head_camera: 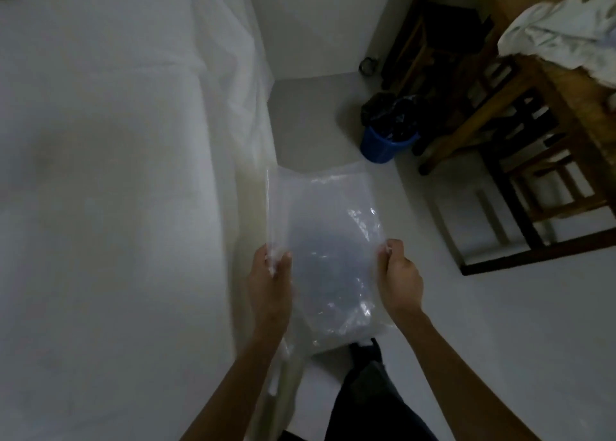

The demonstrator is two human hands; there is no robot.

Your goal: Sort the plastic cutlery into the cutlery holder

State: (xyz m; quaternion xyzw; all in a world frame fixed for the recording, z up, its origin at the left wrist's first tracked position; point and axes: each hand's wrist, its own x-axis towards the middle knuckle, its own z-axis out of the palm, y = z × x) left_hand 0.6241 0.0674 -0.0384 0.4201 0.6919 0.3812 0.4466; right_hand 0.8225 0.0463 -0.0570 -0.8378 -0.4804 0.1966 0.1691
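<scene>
A clear plastic bag (328, 240) hangs in front of me, over the floor and beside the table's right edge. My left hand (270, 287) pinches the bag's left side. My right hand (401, 279) pinches its right side. Through the plastic I make out faint, shiny shapes low in the bag, too blurred to name. No cutlery holder is in view.
A table under a white cloth (110, 190) fills the left half. A blue bin with a black liner (386, 140) stands on the floor to the right. Wooden chairs (520, 160) and a wooden table with white cloth (566, 37) stand at far right.
</scene>
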